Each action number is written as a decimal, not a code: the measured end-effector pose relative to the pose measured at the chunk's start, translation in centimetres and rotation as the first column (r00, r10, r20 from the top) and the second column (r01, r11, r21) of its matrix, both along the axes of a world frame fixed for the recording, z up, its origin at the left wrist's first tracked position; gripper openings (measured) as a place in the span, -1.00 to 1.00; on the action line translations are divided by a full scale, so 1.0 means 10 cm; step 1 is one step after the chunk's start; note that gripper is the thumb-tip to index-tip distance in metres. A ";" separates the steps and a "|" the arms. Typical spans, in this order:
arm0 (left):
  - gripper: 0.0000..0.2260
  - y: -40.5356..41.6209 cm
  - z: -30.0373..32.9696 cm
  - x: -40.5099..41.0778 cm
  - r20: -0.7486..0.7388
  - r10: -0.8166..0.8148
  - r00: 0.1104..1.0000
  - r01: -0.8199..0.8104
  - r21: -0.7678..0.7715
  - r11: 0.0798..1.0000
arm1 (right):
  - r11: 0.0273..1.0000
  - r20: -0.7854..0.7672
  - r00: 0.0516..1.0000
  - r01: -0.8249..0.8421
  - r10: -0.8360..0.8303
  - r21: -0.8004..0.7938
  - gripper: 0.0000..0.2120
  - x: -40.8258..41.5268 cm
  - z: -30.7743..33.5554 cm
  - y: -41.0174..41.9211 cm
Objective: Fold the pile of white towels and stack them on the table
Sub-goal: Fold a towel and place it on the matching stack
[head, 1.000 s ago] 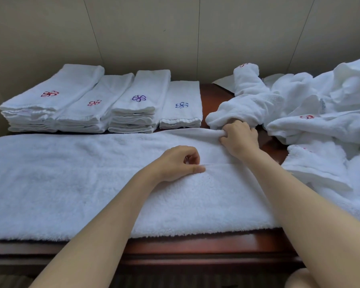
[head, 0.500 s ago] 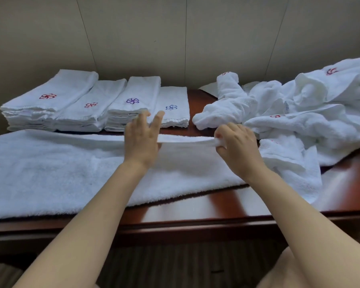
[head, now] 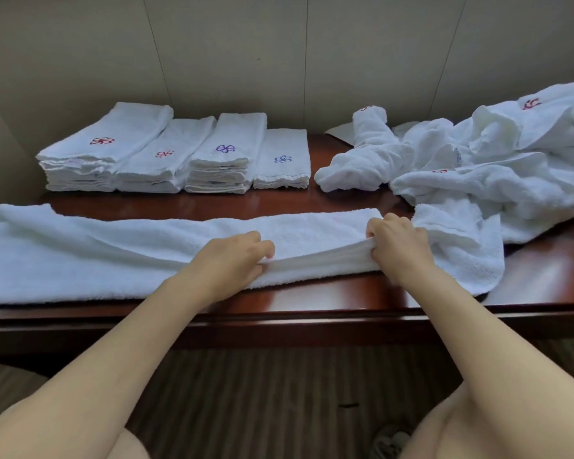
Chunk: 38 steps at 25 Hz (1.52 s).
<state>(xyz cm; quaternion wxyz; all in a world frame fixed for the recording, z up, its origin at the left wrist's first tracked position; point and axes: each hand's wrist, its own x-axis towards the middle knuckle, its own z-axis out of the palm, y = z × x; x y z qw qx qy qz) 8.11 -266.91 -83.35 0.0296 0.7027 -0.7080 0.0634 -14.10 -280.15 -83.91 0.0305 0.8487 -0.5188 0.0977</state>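
White terry fills the middle of the frame: a long towel [head: 120, 246], already doubled lengthwise into a band, lies across the dark wooden table [head: 312, 296] from the left edge to right of centre. Both hands work its near edge. The left hand [head: 232, 260] pinches the layered edge at centre, fingers curled over the top and thumb under, while the right hand [head: 400, 246] grasps the same edge just to the right, close to the band's end. Between them the stacked layers lift slightly off the wood, which suggests the grip is meant to keep the edges aligned before the end is carried over for a crosswise fold.

At upper left, four stacks of folded towels [head: 176, 154] sit side by side near the wall, embroidered marks facing up; placing them at the back probably keeps the front of the table free as working room. At upper right the unfolded pile [head: 478, 167] lies rumpled, within reach of the right hand, one loose towel touching the end of the band. Judging by that heap, much folding remains.
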 end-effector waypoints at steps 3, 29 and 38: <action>-0.79 0.11 0.00 0.03 -0.042 -0.010 0.999 0.006 -0.116 0.993 | 0.998 0.022 0.999 0.040 -0.039 -0.042 -0.68 0.04 0.08 0.04; -0.38 1.16 -0.20 2.15 -0.099 0.896 0.434 -0.849 0.289 0.443 | 0.727 0.161 0.747 -0.665 0.646 0.170 -0.52 2.58 -0.23 0.90; -0.41 0.85 -0.23 2.36 -0.156 0.853 0.498 -0.812 0.262 0.522 | 0.810 0.034 0.842 -0.527 0.538 0.257 -0.46 2.63 -0.24 0.69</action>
